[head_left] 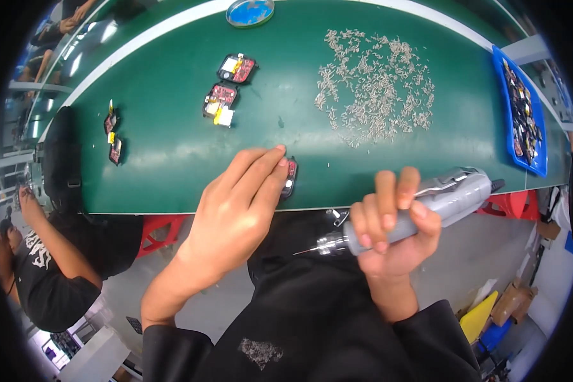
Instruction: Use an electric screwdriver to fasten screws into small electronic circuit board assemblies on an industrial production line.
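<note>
In the right hand slants a grey, thin-bitted screwdriver.

The sleeves and garment are black, with a speckled patch.

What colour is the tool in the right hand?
The power tool is grey, shown in the head view.

A: Tool logged?
B: Yes. Grey electric screwdriver, clasped in the right hand; body tilted, thin bit pointed left, over the lap.
A: Workpiece?
B: Small dark-cased unit. Red board left exposed. Set near the counter's front edge, partly covered by the left hand.
</note>
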A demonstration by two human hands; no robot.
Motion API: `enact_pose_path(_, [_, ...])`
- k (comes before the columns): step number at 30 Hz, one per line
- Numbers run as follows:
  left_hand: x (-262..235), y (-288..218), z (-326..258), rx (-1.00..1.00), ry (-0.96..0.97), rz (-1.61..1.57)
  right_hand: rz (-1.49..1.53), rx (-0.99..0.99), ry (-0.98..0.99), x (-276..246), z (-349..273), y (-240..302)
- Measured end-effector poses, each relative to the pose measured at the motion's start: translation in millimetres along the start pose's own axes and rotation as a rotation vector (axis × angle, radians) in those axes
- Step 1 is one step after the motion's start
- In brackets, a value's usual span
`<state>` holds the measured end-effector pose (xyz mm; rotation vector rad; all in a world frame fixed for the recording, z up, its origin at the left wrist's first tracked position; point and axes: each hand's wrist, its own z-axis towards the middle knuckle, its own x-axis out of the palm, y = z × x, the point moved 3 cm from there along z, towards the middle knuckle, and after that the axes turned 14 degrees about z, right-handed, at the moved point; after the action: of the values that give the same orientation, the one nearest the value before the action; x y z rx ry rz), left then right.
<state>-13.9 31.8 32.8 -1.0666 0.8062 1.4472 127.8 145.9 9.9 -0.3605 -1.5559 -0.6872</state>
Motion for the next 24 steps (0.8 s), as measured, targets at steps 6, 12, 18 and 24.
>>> enact_pose_path(6, [7.8,-3.6,-0.5,0.239,-0.104,0.142,-0.174,0.026,-0.197,2.9,-14.1,-50.5])
enact_pose_path(12, [5.7,-14.9,-5.4,0.265,-0.150,0.196,-0.197,-0.001,-0.172,-4.4,-13.6,-58.8])
enact_pose_path(18, [6.6,-12.1,-9.8,0.215,-0.026,0.145,-0.251,0.120,-0.028,10.3,-2.4,-25.7])
enact_pose_path(24, [8.1,-14.6,-13.9,0.180,-0.014,0.147,-0.417,-0.018,0.211,47.5,42.3,14.7])
